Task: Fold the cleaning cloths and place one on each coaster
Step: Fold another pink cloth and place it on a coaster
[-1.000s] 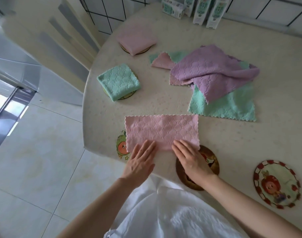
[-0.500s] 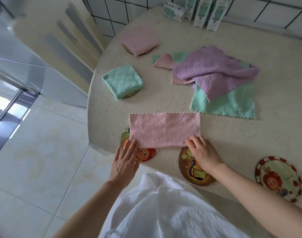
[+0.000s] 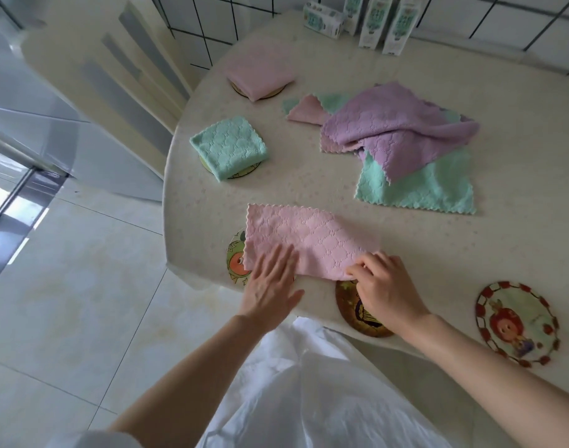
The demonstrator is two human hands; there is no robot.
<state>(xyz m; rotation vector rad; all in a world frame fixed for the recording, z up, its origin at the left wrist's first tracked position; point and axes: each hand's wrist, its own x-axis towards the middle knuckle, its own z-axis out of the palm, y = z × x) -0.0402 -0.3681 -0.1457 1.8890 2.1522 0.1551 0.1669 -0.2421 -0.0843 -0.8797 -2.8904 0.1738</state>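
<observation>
A pink cloth [image 3: 309, 242], folded in half into a long strip, lies near the table's front edge and partly covers a cartoon coaster [image 3: 236, 261]. My left hand [image 3: 270, 282] rests flat on its near left part, fingers straight. My right hand [image 3: 383, 286] pinches the strip's near right corner, just above a dark coaster [image 3: 354, 310]. A third coaster [image 3: 517, 323] with a red rim lies bare at the right. A folded green cloth [image 3: 228, 148] and a folded pink cloth [image 3: 260, 71] each sit on a coaster further back.
A loose heap of purple [image 3: 396, 134], green [image 3: 438, 189] and pink cloths lies at mid table. Several cartons [image 3: 373, 19] stand by the tiled wall at the back. A chair back [image 3: 121, 79] stands at the table's left edge. Tiled floor lies below.
My left hand has moved from the strip's left end onto the cloth. My right hand has curled round the near right corner and drawn it leftward, so the right end has lifted and skewed.
</observation>
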